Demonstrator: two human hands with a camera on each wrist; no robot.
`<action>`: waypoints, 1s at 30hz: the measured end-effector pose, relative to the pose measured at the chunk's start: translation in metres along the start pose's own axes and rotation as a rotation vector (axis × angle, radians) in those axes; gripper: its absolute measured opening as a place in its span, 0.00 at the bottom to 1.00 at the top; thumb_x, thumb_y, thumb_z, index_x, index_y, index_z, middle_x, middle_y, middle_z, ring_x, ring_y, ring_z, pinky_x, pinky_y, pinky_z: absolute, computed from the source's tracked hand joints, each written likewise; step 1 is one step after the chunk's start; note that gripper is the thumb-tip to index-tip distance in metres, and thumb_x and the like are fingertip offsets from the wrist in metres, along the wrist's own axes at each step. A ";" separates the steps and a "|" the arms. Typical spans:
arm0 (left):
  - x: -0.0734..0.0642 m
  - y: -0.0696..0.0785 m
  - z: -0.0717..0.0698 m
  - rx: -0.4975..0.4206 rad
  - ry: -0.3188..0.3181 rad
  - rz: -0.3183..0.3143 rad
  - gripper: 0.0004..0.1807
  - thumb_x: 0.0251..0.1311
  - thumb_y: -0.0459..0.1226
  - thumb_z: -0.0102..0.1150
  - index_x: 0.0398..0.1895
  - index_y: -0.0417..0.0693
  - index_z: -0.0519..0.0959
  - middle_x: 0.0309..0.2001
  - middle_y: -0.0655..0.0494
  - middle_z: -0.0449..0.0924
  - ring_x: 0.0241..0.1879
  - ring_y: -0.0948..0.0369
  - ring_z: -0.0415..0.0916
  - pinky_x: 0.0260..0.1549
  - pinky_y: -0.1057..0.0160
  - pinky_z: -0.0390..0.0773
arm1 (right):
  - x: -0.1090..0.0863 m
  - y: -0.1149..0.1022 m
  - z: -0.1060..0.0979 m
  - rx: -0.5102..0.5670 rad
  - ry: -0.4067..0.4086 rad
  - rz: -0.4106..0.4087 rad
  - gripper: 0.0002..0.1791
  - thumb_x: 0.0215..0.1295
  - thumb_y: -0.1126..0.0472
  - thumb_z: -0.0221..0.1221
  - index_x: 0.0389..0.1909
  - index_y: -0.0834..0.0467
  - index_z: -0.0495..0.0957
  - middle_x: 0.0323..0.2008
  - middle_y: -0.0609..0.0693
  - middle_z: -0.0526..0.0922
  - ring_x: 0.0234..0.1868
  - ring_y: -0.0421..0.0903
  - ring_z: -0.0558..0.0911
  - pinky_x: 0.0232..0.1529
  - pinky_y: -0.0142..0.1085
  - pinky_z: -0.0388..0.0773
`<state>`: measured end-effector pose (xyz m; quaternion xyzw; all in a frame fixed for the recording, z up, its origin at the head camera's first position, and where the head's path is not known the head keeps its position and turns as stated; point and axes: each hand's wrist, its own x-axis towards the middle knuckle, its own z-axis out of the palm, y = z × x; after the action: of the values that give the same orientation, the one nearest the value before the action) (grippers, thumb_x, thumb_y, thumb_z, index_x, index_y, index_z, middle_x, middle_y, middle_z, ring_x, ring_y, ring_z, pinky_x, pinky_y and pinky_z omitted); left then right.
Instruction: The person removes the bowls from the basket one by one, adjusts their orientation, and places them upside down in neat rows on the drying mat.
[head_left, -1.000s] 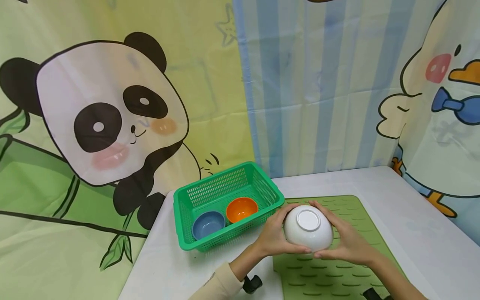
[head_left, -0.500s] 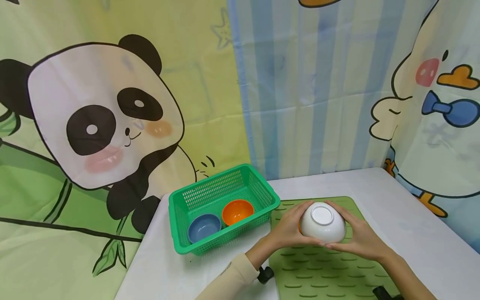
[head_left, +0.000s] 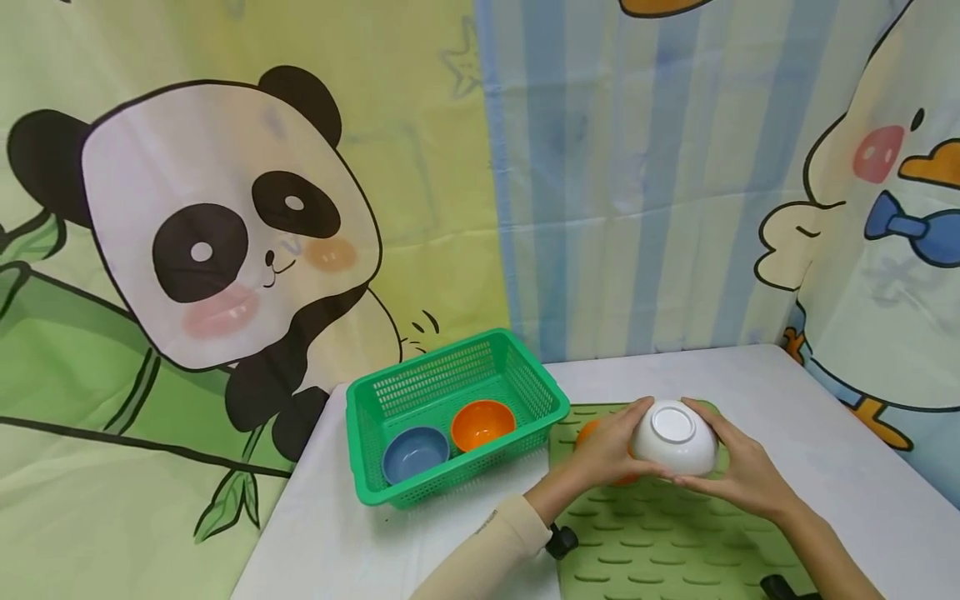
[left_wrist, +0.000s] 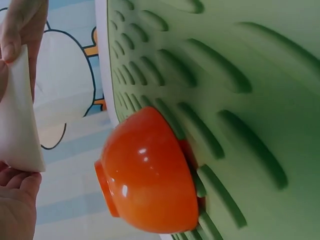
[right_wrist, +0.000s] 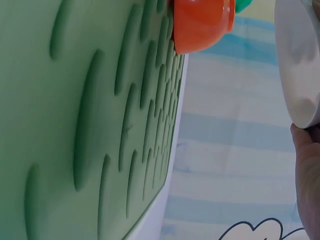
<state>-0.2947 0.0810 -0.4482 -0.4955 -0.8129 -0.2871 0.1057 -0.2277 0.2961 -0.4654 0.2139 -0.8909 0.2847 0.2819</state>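
A white bowl hangs upside down above the green ridged mat, its foot ring facing up. My left hand grips its left side, fingers toward the far side and thumb at the near rim. On the other side my right hand holds it the same way. Both wrist views show the white bowl apart from the mat. An orange bowl rests upside down on the mat, left of the white bowl; in the head view my left hand hides most of it.
Left of the mat stands a green basket on the white table. Inside it, upright, are a blue bowl and another orange bowl. A printed curtain hangs behind the table.
Both hands have carried the white bowl to the right over the mat, still upside down. The orange bowl on the mat has come into sight behind my left hand.
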 end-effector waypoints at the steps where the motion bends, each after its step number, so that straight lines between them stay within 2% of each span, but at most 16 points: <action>1: 0.002 0.000 0.001 -0.007 -0.010 -0.008 0.51 0.46 0.53 0.68 0.70 0.48 0.51 0.63 0.56 0.63 0.58 0.67 0.64 0.49 0.77 0.67 | 0.000 0.002 0.000 -0.003 0.004 0.000 0.62 0.26 0.51 0.79 0.68 0.56 0.58 0.59 0.56 0.68 0.54 0.26 0.65 0.37 0.39 0.79; 4: 0.009 0.000 0.005 -0.023 -0.017 -0.023 0.50 0.44 0.52 0.69 0.69 0.50 0.53 0.61 0.58 0.65 0.57 0.69 0.65 0.48 0.77 0.67 | 0.000 0.007 -0.002 -0.014 0.010 0.005 0.62 0.26 0.52 0.79 0.68 0.56 0.58 0.58 0.58 0.69 0.54 0.28 0.65 0.35 0.44 0.79; 7: 0.016 -0.002 0.012 -0.053 -0.018 -0.051 0.48 0.42 0.51 0.70 0.66 0.51 0.56 0.57 0.60 0.68 0.54 0.71 0.66 0.47 0.78 0.67 | 0.002 0.011 -0.005 -0.018 -0.023 0.028 0.61 0.28 0.51 0.78 0.69 0.56 0.57 0.58 0.60 0.69 0.53 0.40 0.71 0.34 0.47 0.78; 10: 0.023 -0.002 0.019 -0.082 -0.034 -0.107 0.46 0.41 0.51 0.71 0.64 0.51 0.59 0.55 0.63 0.69 0.52 0.73 0.67 0.44 0.80 0.67 | 0.003 0.015 -0.009 -0.004 -0.084 0.067 0.60 0.32 0.50 0.77 0.69 0.56 0.56 0.57 0.62 0.69 0.48 0.55 0.74 0.31 0.47 0.77; 12: 0.027 -0.001 0.025 -0.100 -0.051 -0.148 0.46 0.41 0.52 0.71 0.63 0.51 0.60 0.55 0.64 0.69 0.51 0.73 0.68 0.43 0.80 0.67 | 0.003 0.019 -0.013 0.006 -0.126 0.093 0.59 0.34 0.49 0.76 0.69 0.58 0.56 0.56 0.63 0.69 0.47 0.60 0.74 0.30 0.47 0.76; 16: 0.036 0.002 0.037 -0.118 -0.081 -0.207 0.44 0.40 0.52 0.72 0.61 0.53 0.62 0.53 0.67 0.70 0.49 0.75 0.68 0.41 0.80 0.68 | 0.002 0.032 -0.018 0.030 -0.191 0.134 0.58 0.36 0.49 0.75 0.68 0.61 0.55 0.56 0.65 0.68 0.47 0.64 0.73 0.30 0.50 0.75; 22: 0.044 -0.001 0.052 -0.056 -0.129 -0.230 0.43 0.38 0.52 0.73 0.59 0.53 0.64 0.50 0.67 0.70 0.46 0.75 0.68 0.38 0.82 0.66 | -0.003 0.051 -0.011 0.049 -0.257 0.226 0.56 0.38 0.46 0.73 0.67 0.62 0.56 0.57 0.66 0.67 0.51 0.65 0.71 0.35 0.51 0.75; 25: 0.044 -0.003 0.058 -0.012 -0.151 -0.257 0.45 0.37 0.52 0.73 0.61 0.52 0.64 0.52 0.66 0.69 0.48 0.74 0.68 0.39 0.82 0.66 | -0.005 0.057 -0.005 0.063 -0.283 0.230 0.56 0.39 0.46 0.73 0.66 0.63 0.55 0.57 0.68 0.66 0.52 0.67 0.70 0.36 0.52 0.75; 30: 0.047 -0.003 0.067 0.078 -0.171 -0.321 0.49 0.34 0.53 0.74 0.62 0.48 0.62 0.54 0.63 0.68 0.47 0.73 0.67 0.40 0.81 0.66 | -0.002 0.064 0.001 0.064 -0.298 0.206 0.56 0.38 0.48 0.74 0.66 0.65 0.56 0.55 0.69 0.68 0.50 0.66 0.72 0.33 0.48 0.75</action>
<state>-0.3125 0.1539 -0.4821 -0.3777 -0.8981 -0.2254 0.0085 -0.2611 0.3432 -0.4923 0.1702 -0.9305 0.3055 0.1092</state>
